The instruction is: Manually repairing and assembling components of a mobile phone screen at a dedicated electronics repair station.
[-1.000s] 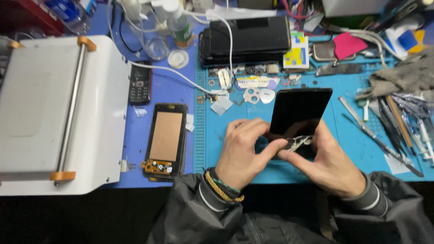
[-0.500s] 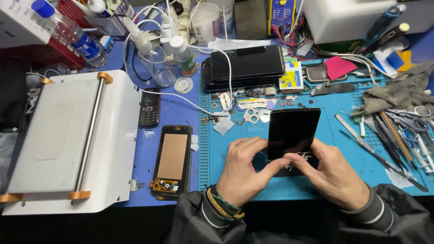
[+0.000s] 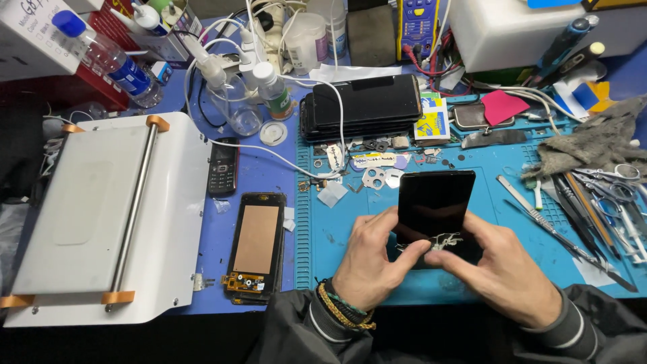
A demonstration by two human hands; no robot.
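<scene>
My left hand (image 3: 369, 264) and my right hand (image 3: 497, 265) both grip the near end of a black phone (image 3: 435, 202) that lies on the blue work mat (image 3: 350, 222). The thumbs and forefingers pinch around a small pale part (image 3: 445, 240) at the phone's lower edge. The glossy dark face of the phone points up. Bracelets ring my left wrist.
An opened phone frame with a copper-coloured plate (image 3: 256, 244) lies left of my hands. A white flat machine with a roller bar (image 3: 108, 216) fills the left. A small keypad phone (image 3: 222, 167), a stack of dark phones (image 3: 367, 106), bottles (image 3: 275, 91), tweezers and tools (image 3: 593, 202) and a grey rag (image 3: 593, 145) surround the mat.
The view has tilted up and shifted, showing more of the bench's far side. Both hands stay on the phone's near end, fingers working slightly at the small part.
</scene>
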